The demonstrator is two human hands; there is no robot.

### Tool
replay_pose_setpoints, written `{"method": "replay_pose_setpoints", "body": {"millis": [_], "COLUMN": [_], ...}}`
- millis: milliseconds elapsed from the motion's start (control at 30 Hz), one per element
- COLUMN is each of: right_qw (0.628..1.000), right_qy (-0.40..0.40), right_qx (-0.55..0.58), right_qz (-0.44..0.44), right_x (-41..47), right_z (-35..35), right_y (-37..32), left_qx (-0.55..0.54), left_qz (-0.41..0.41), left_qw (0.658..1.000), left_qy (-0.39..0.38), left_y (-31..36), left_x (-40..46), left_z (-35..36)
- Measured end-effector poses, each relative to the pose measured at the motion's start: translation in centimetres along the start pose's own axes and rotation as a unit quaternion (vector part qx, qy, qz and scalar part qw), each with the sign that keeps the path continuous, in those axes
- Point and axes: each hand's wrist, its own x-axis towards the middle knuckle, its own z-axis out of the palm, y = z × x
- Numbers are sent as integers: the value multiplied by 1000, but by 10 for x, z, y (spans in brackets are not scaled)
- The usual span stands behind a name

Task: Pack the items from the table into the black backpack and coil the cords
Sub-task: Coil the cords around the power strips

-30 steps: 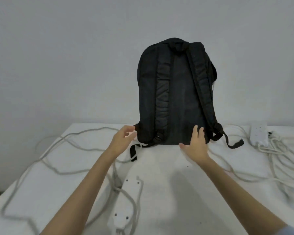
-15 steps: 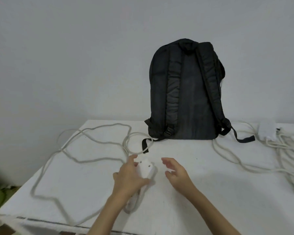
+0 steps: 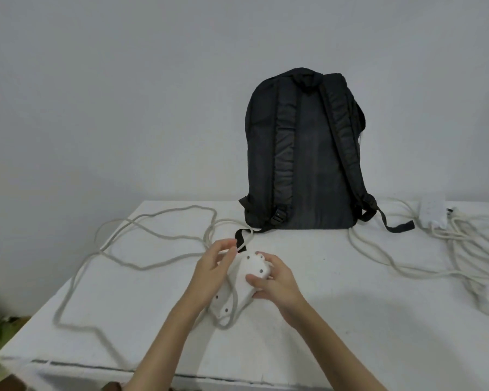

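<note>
A white power strip (image 3: pixel 243 280) is lifted off the white table (image 3: pixel 350 320), its underside with screw holes facing up. My left hand (image 3: pixel 212 272) grips its left side and my right hand (image 3: pixel 271 280) grips its right end. Its long grey cord (image 3: pixel 141 244) trails in loose loops over the table's left half. The black backpack (image 3: pixel 305 153) stands upright against the wall at the back, straps toward me and its opening hidden.
A second white power strip (image 3: pixel 432 213) lies at the far right beside a tangled pile of grey cord (image 3: pixel 469 249). One backpack strap end (image 3: pixel 240 238) lies just behind my hands. The table's front edge runs close below my forearms.
Both hands came back from the backpack's base. My left hand took the near power strip first, then my right hand closed on it too, and the strip has been turned underside up.
</note>
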Motion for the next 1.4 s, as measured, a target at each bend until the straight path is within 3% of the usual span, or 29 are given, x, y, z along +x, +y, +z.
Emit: {"method": "replay_pose_setpoints", "body": {"millis": [133, 200, 267, 333, 400, 533, 600, 667, 800, 967, 1067, 1167, 1300, 1400], "right_qw": [993, 986, 973, 945, 916, 894, 889, 894, 898, 946, 973, 986, 987, 989], "right_qy": [50, 74, 121, 151, 107, -6, -24, -6, 15, -13, -34, 7, 14, -70], "right_qx": [-12, -6, 78, 213, 334, 434, 451, 442, 432, 307, 186, 72, -31, -79], "right_qz": [-103, -150, -180, -194, -193, -114, -80, -70, -75, -101, -129, -151, -160, -104], "right_x": [1, 1, 2, 3, 1, -12, -14, -13, -4, 3, 1, -2, -3, -5], "right_z": [-25, -38, -52, -64, -67, -56, -56, -63, -82, -82, -70, -62, -57, -42], "right_y": [-36, -55, -69, -80, -88, -93, -93, -93, -98, -101, -104, -106, -98, -69], "left_qx": [242, 281, 294, 291, 260, 117, 50, 39, 87, -73, -39, -29, -206, -429], "left_qz": [86, 123, 134, 151, 143, 5, -44, -46, -22, 11, -1, 25, 7, -28], "left_qw": [966, 951, 946, 944, 954, 982, 987, 987, 966, 982, 982, 984, 973, 900], "left_qy": [-24, -33, -32, -33, -50, -150, -148, -146, -241, -174, -182, -174, -104, -67], "left_y": [-22, -23, -21, -20, -17, -10, -8, -7, 3, 48, 65, 71, 67, 72], "left_x": [4, 2, -1, -4, -3, 10, 18, 22, 21, 19, 16, 14, 21, 28], "left_z": [-18, -21, -18, -13, -3, 22, 25, 22, 1, -4, 15, 24, 24, 23]}}
